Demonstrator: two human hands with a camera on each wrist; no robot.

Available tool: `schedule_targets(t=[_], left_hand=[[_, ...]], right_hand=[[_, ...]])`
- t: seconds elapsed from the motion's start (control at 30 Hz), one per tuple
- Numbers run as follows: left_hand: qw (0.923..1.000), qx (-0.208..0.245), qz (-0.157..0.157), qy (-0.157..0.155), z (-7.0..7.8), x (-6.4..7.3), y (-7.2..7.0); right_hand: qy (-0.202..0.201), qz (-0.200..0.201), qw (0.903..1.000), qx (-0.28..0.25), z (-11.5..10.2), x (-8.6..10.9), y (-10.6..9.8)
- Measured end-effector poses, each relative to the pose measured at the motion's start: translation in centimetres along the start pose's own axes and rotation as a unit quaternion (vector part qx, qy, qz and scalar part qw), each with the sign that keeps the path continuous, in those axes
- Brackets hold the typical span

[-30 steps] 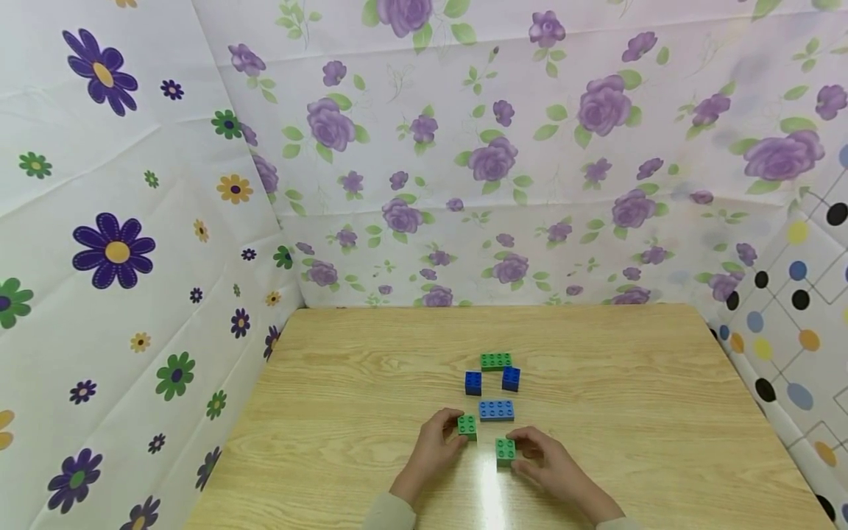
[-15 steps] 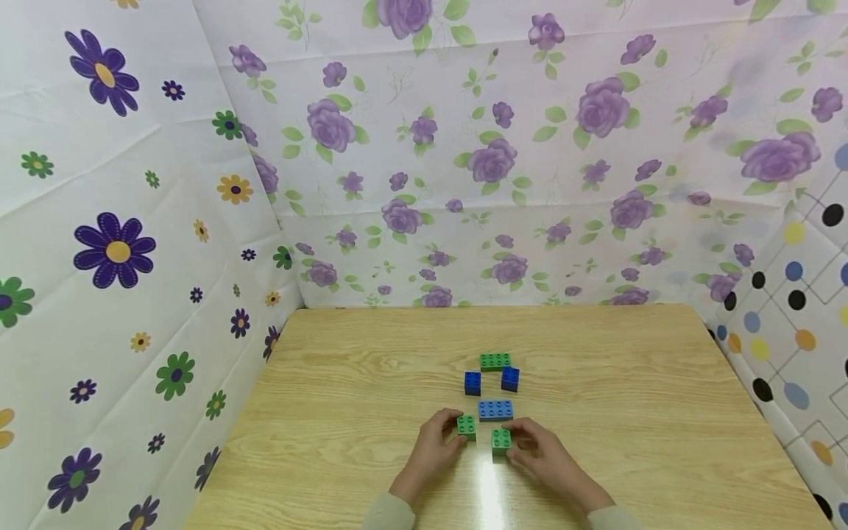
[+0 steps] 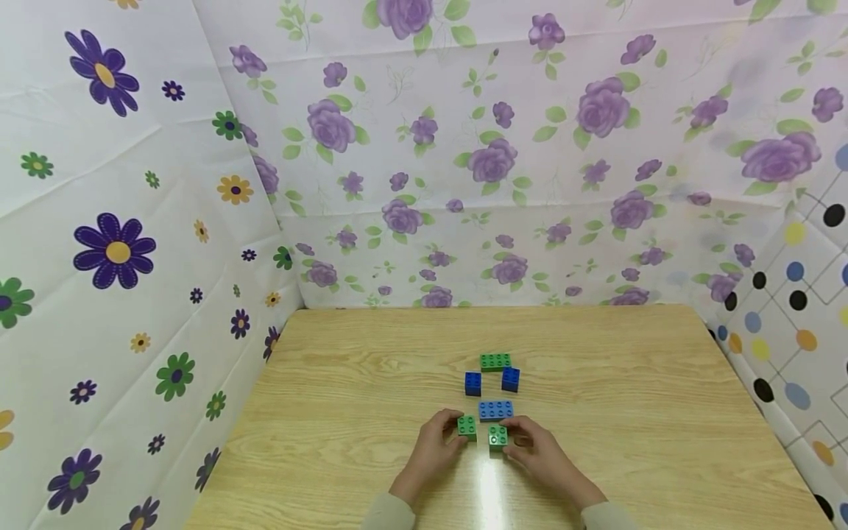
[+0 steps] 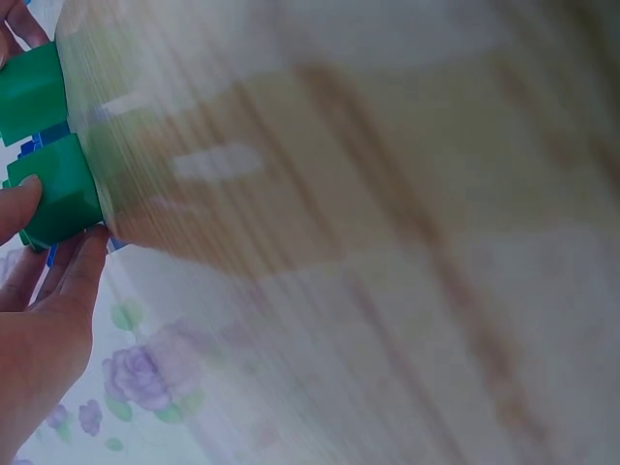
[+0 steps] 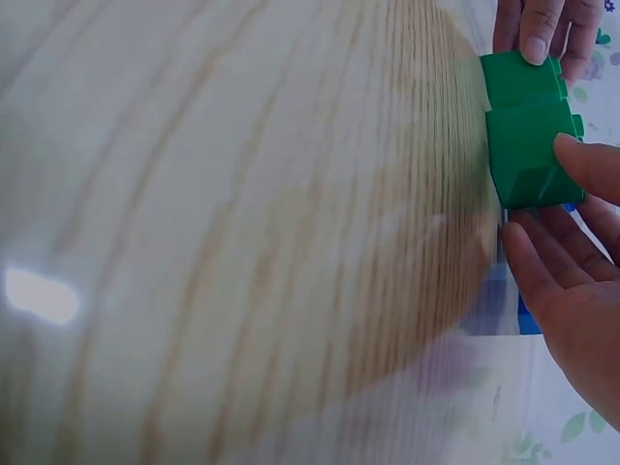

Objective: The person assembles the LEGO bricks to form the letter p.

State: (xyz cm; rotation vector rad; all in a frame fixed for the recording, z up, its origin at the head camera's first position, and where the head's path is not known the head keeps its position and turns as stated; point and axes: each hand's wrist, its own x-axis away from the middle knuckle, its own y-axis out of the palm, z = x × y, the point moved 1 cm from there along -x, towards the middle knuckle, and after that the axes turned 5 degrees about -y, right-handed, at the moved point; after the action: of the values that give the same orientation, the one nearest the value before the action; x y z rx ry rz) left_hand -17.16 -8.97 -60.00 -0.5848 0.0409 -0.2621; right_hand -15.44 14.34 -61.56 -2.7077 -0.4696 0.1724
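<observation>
In the head view my left hand (image 3: pixel 433 449) pinches a small square green toy brick (image 3: pixel 467 428) between thumb and fingers. My right hand (image 3: pixel 543 453) holds a second small green brick (image 3: pixel 497 438) the same way, a short gap to the right and slightly nearer. Both bricks have their studs up on the table. Just beyond them lies a long light-blue brick (image 3: pixel 495 411). The left wrist view shows the left thumb (image 4: pixel 17 208) on the side of its green brick (image 4: pixel 63 189). In the right wrist view the right thumb (image 5: pixel 589 165) presses its green brick (image 5: pixel 531 160).
Farther back on the wooden table (image 3: pixel 371 353) are a dark-blue brick (image 3: pixel 473 383), another dark-blue brick (image 3: pixel 510 379) and a long green brick (image 3: pixel 495 361). A purple-flowered cloth (image 3: pixel 397 258) hangs behind the table, with patterned cloths on both sides.
My right hand has moved left and slightly away from me with its green brick, bringing it closer to the left one and the light-blue brick. My left hand has stayed put.
</observation>
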Motion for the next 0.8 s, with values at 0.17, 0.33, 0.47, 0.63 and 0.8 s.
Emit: schedule_targets(t=[0.17,0.33,0.47,0.63,0.8], left_hand=[[1.0000,0.007,-0.004,-0.003,0.0,0.1,0.1],[0.9999,0.007,-0.004,-0.007,0.1,0.1,0.1],[0.9999,0.008,-0.001,-0.011,0.3,0.1,0.1],[0.9998,0.020,0.002,-0.001,0.7,0.3,0.0],[0.9986,0.047,-0.003,0.024,1.1,0.2,-0.1]], right_hand=[[-0.005,0.000,0.9999,-0.010,-0.2,0.1,0.0],[0.004,0.000,0.9998,-0.019,-0.3,0.1,0.0],[0.012,0.003,0.9995,-0.029,-0.3,0.0,0.0],[0.022,0.011,0.9984,-0.050,-0.3,0.0,0.0],[0.036,0.019,0.9959,-0.081,-0.1,-0.1,0.1]])
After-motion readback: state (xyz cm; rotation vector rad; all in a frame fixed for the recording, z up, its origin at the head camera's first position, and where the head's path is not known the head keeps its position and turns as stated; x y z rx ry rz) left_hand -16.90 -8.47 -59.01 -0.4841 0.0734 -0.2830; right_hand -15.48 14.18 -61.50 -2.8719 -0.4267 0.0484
